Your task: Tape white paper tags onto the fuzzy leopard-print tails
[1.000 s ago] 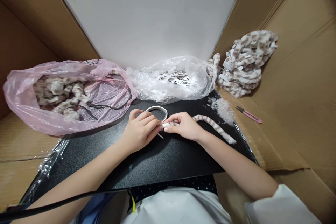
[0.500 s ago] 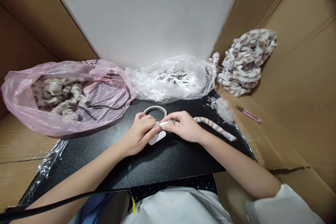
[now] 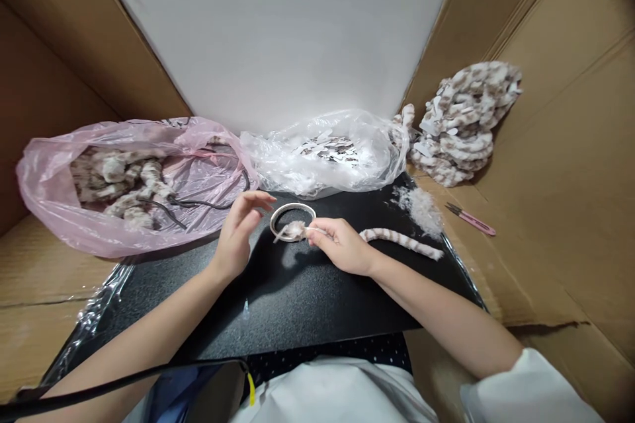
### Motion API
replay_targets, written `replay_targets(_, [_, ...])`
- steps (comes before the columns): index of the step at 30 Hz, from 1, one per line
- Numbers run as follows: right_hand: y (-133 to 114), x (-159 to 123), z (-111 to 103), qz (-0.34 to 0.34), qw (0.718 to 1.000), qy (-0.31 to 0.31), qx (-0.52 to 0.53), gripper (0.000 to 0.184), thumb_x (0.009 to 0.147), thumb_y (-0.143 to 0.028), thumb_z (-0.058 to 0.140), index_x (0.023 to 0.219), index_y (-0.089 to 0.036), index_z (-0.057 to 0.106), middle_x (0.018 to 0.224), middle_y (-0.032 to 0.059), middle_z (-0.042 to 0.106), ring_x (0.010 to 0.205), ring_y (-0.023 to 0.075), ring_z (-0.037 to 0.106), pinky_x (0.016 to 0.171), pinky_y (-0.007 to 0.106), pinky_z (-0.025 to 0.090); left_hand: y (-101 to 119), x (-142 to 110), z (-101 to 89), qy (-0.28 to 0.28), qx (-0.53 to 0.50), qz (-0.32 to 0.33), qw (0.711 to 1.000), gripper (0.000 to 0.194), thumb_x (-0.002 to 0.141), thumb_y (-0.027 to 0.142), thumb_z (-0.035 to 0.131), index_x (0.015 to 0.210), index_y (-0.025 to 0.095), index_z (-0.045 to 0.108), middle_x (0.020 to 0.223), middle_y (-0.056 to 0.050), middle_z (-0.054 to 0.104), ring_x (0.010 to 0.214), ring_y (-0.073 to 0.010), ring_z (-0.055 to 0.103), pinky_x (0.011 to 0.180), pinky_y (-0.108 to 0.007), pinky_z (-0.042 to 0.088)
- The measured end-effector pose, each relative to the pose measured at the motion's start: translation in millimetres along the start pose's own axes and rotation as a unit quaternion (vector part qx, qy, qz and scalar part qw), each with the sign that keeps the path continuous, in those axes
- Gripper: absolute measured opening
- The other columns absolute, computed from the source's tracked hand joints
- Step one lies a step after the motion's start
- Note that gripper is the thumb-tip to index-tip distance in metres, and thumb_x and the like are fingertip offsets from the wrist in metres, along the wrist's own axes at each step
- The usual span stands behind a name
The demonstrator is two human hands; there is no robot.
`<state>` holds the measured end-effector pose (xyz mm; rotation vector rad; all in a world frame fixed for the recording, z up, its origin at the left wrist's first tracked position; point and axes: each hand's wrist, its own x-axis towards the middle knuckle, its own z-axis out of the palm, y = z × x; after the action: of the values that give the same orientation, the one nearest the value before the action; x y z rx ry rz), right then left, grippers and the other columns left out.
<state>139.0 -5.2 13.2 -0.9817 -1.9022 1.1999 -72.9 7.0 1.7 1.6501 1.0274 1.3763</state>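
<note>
A long brown-and-white striped plush strip (image 3: 401, 242) lies to the right on the black table, its near end running into my right hand (image 3: 342, 244). That hand is closed around the strip, and a frayed, fluffy end (image 3: 295, 230) sticks out leftward from the fingertips. Behind the fluff rests a roll of white tape (image 3: 311, 210), flat on the table. My left hand (image 3: 241, 234) is raised to the left of the tape, fingers apart and holding nothing that I can see. The white tag is not visible now.
At the left, a pink plastic bag (image 3: 49, 211) holds furry pieces and dark cords. A clear bag (image 3: 278, 172) of printed tags sits behind. Bundled plush strips (image 3: 461, 119), loose white fluff (image 3: 419, 208) and pink thread snips (image 3: 470, 219) are at the right, beside cardboard walls (image 3: 570, 145).
My left hand has let go of the strip and moved left, opening. My right hand keeps the strip; its fluffy end is now exposed, and the white tag has gone from sight.
</note>
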Motion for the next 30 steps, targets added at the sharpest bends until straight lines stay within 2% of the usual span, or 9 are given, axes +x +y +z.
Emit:
replay_targets(2, [4, 3, 5, 0.015, 0.996, -0.013, 0.082, 0.034, 0.090, -0.043, 0.048, 0.067, -0.018, 0.051, 0.059, -0.0040, 0.044, 0.056, 0.0100, 0.039, 0.056, 0.024, 0.031, -1, -1, -3.6, -0.080, 0.064, 0.062, 0.993, 0.047, 0.079, 0.051, 0.064, 0.114, 0.020, 0.058, 0.112, -0.010, 0.060, 0.103, -0.0244, 0.055, 0.092, -0.037, 0.044])
replay_targets(5, [8, 9, 15, 0.048, 0.972, -0.045, 0.227, 0.046, 0.084, -0.060, 0.051, 0.066, -0.019, 0.049, 0.058, -0.0048, 0.041, 0.053, 0.0094, 0.037, 0.054, 0.024, 0.034, 2, -4, 1.0, -0.181, 0.030, 0.024, 0.983, 0.049, 0.077, 0.043, 0.071, 0.118, 0.020, 0.059, 0.107, -0.010, 0.061, 0.100, -0.0239, 0.059, 0.089, -0.037, 0.047])
replay_targets(9, [11, 14, 23, 0.082, 0.942, -0.099, 0.310, 0.056, 0.077, -0.074, 0.050, 0.073, -0.018, 0.052, 0.058, -0.0045, 0.043, 0.053, 0.0093, 0.040, 0.055, 0.024, 0.039, 3, -4, 11.3, -0.173, -0.060, -0.050, 0.982, 0.028, 0.078, 0.042, 0.070, 0.091, 0.018, 0.073, 0.096, -0.008, 0.059, 0.079, -0.0182, 0.060, 0.071, -0.032, 0.051])
replay_targets(12, [11, 10, 14, 0.098, 0.954, -0.129, 0.253, 0.054, 0.082, -0.071, 0.045, 0.087, -0.018, 0.054, 0.063, -0.0030, 0.050, 0.054, 0.0099, 0.046, 0.056, 0.024, 0.041, 3, -2, 10.8, -0.139, -0.028, -0.057, 0.988, 0.022, 0.078, 0.039, 0.071, 0.085, 0.018, 0.075, 0.088, -0.007, 0.061, 0.075, -0.0166, 0.059, 0.069, -0.030, 0.049])
replay_targets(15, [7, -3, -15, 0.088, 0.987, -0.123, 0.051, 0.040, 0.079, -0.048, 0.066, 0.105, -0.019, 0.056, 0.073, -0.0026, 0.058, 0.060, 0.0105, 0.050, 0.057, 0.022, 0.039, 3, 2, 3.6, -0.108, 0.025, -0.050, 0.993, 0.024, 0.077, 0.040, 0.071, 0.085, 0.018, 0.076, 0.082, -0.006, 0.065, 0.075, -0.0172, 0.060, 0.069, -0.029, 0.049])
replay_targets(18, [-2, -21, -60, 0.068, 0.981, -0.101, -0.148, 0.030, 0.075, -0.032, 0.072, 0.101, -0.019, 0.064, 0.079, -0.0007, 0.063, 0.068, 0.0139, 0.055, 0.061, 0.023, 0.039, 4, 6, -4.1, -0.102, 0.076, -0.079, 0.989, 0.028, 0.077, 0.042, 0.070, 0.090, 0.017, 0.074, 0.082, -0.006, 0.069, 0.075, -0.0184, 0.061, 0.071, -0.030, 0.050])
replay_targets(20, [-11, -33, -93, 0.088, 0.975, -0.063, -0.193, 0.025, 0.077, -0.030, 0.068, 0.100, -0.019, 0.066, 0.079, 0.0007, 0.064, 0.068, 0.0153, 0.056, 0.059, 0.024, 0.040, 6, 8, -6.8, -0.102, 0.089, -0.099, 0.986, 0.029, 0.077, 0.042, 0.071, 0.091, 0.016, 0.072, 0.082, -0.005, 0.070, 0.076, -0.0187, 0.062, 0.072, -0.029, 0.050])
replay_targets(25, [-31, -60, -165, 0.184, 0.978, 0.018, -0.092, 0.036, 0.077, -0.039, 0.070, 0.109, -0.023, 0.065, 0.064, -0.0011, 0.058, 0.051, 0.0125, 0.053, 0.043, 0.022, 0.036, 5, 11, -5.9, -0.062, 0.006, -0.112, 0.992, 0.030, 0.073, 0.036, 0.075, 0.090, 0.018, 0.059, 0.076, 0.001, 0.061, 0.066, -0.0117, 0.056, 0.060, -0.022, 0.044])
replay_targets(30, [-25, -76, -198, 0.105, 0.984, 0.098, 0.103, 0.037, 0.066, -0.057, 0.072, 0.063, -0.021, 0.064, 0.046, -0.0009, 0.052, 0.044, 0.0094, 0.052, 0.044, 0.025, 0.030, 4, 12, -3.9, -0.066, -0.056, -0.137, 0.987, 0.037, 0.072, 0.034, 0.075, 0.081, 0.020, 0.043, 0.065, 0.007, 0.050, 0.053, -0.0062, 0.046, 0.049, -0.016, 0.035])
